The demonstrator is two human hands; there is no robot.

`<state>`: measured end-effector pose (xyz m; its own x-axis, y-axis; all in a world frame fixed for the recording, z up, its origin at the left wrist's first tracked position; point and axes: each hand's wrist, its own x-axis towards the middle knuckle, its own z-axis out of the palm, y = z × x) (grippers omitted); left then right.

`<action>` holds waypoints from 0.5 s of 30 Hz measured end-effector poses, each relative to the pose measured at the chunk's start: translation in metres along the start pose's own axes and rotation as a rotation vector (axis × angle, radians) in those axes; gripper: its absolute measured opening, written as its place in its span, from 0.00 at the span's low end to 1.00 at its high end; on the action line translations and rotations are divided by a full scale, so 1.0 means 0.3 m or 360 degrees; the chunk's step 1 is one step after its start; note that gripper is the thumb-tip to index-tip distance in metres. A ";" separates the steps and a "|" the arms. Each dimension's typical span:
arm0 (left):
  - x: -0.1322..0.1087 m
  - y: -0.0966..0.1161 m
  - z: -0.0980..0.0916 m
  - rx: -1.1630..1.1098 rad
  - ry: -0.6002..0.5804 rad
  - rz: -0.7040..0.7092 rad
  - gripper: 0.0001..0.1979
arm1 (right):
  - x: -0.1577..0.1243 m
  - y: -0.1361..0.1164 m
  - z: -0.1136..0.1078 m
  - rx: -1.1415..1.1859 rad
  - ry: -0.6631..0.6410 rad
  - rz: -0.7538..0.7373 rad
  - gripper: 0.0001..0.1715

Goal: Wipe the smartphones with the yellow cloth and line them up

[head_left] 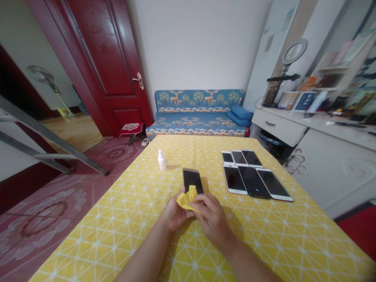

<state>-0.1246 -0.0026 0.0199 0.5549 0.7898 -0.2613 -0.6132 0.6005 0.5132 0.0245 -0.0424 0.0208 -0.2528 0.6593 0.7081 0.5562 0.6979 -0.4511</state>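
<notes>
A dark-screened phone is held at its lower end by my left hand, above the yellow patterned tablecloth. My right hand pinches a yellow cloth that lies over the lower part of the screen and hides it. Both hands are close together, with the cloth and phone between them. To the left of the phone stands a small white bottle. On the right, several phones lie face up in two rows, among them a white one and a black one.
The yellow-covered table fills the foreground. Behind it is a blue patterned sofa. A white cabinet with a ring light stands on the right. At the left are a metal ladder and a red door.
</notes>
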 end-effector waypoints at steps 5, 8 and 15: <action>-0.004 -0.021 0.002 0.0178 -0.0088 -0.0020 0.21 | 0.001 0.086 -0.009 -0.0108 0.0172 0.0197 0.20; -0.011 -0.030 0.014 0.0273 -0.0177 -0.0043 0.23 | -0.004 0.127 -0.023 -0.0064 0.0253 0.0389 0.21; -0.037 -0.034 0.056 0.0487 -0.0309 -0.0181 0.24 | -0.008 0.148 -0.053 -0.0118 0.0367 0.0545 0.24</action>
<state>-0.1152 -0.0195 0.0314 0.7240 0.6644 -0.1857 -0.3616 0.5948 0.7180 0.0625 -0.0174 0.0077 0.1358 0.7639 0.6310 0.6351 0.4217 -0.6471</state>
